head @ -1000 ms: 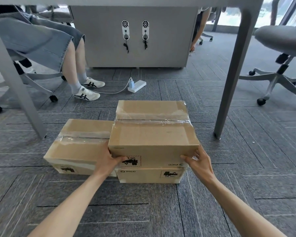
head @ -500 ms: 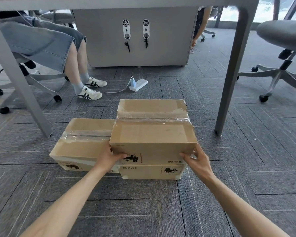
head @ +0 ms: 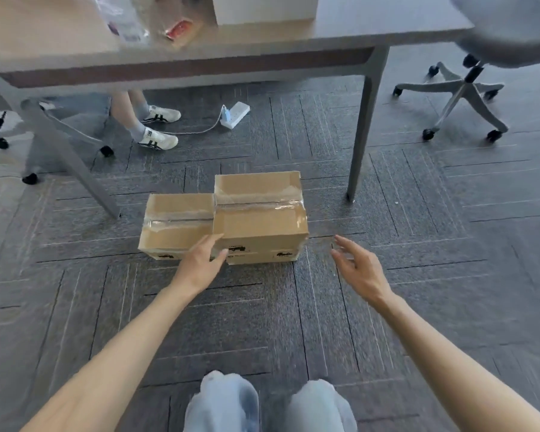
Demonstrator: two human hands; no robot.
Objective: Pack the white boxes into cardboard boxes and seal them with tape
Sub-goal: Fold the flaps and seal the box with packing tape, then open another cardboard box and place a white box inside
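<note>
**A:** Where do the cartons lie?

**B:** On the carpet point(head: 293, 322), in front of the table point(head: 356, 29); the top box point(head: 259, 226) sits on a bottom box point(head: 262, 257), of which only the front strip shows; the side box point(head: 175, 226) stands tight against their left. Clear tape point(head: 259, 206) runs across the lids of the top and side boxes.

**A:** And the hands?

**B:** The left hand point(head: 200, 260) is loosely open at the near-left corner of the stack, fingers nearly straight; it grips nothing, and I cannot tell whether it touches the cardboard. The right hand point(head: 359, 266) hovers apart from the stack's right side, fingers spread, empty.

**A:** Which step is that, then?

**B:** My guess is the end of stacking; these cartons look sealed and set down, so this batch seems finished.

**A:** And next?

**B:** A white box point(head: 262, 9) sits on the table, blurred at the frame's top; it probably wants packing. That would call for standing, reaching up, and finding an empty carton and a tape roll; neither shows here.
</note>
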